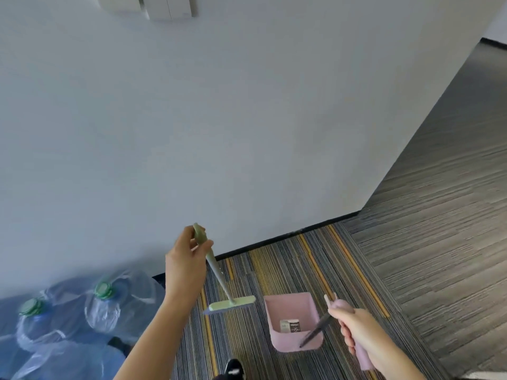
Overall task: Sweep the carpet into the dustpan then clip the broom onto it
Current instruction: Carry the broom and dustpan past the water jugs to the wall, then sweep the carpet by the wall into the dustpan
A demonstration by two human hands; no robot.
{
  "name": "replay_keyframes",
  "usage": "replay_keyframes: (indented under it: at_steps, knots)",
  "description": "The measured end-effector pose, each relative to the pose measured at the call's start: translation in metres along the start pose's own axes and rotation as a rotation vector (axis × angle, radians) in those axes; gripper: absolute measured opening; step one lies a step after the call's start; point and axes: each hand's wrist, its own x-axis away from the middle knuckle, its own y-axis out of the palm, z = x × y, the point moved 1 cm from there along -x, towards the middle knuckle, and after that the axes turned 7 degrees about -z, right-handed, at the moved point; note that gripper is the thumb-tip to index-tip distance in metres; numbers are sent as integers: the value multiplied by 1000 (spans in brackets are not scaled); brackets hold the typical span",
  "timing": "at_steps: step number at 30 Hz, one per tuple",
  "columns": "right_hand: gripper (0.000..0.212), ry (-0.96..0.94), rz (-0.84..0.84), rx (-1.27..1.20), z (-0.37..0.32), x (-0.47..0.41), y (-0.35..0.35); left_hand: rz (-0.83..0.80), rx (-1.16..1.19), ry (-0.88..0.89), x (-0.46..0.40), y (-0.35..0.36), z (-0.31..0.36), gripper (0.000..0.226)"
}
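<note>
My left hand [183, 259] grips the top of a green broom's handle. The broom [219, 281] slants down to its flat green head [231, 304], which rests on the striped carpet [288, 264] just left of the dustpan. My right hand [354, 327] holds the pink handle of the pink dustpan [293, 322]. The dustpan stands on the carpet with its opening facing me, and a small printed label lies inside it. A dark rod runs from the handle down to the pan.
A white wall [192, 119] rises straight ahead with a black skirting strip along its foot. Several large plastic-wrapped water bottles [104, 308] lie at lower left. Grey carpet [439, 201] extends to the right. A dark shoe [234, 368] shows at the bottom.
</note>
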Motion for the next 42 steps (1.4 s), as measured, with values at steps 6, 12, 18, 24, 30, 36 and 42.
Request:
replay_keyframes:
  at_steps: [6,12,18,24,30,36,42]
  knots:
    - [44,65,8,162,-78,-76,-8,-55,32,-64,-107,35,-17,21]
    - [33,138,-68,415,-151,-145,-14,-107,44,-191,-185,67,-45,15]
    - [22,21,-229,994,-204,-204,-33,-87,2,-241,-234,86,-61,18]
    - [18,-293,-282,1682,-278,-270,-48,-38,-17,-241,-280,109,-53,15]
    - [18,-496,-177,1850,-325,-331,-27,62,-10,-301,-316,126,-53,15]
    - [30,-440,-117,1885,-347,-378,-26,169,-71,-339,-344,129,-62,8]
    - [24,-458,-108,1790,-360,-403,-48,268,-33,-372,-339,124,-68,14]
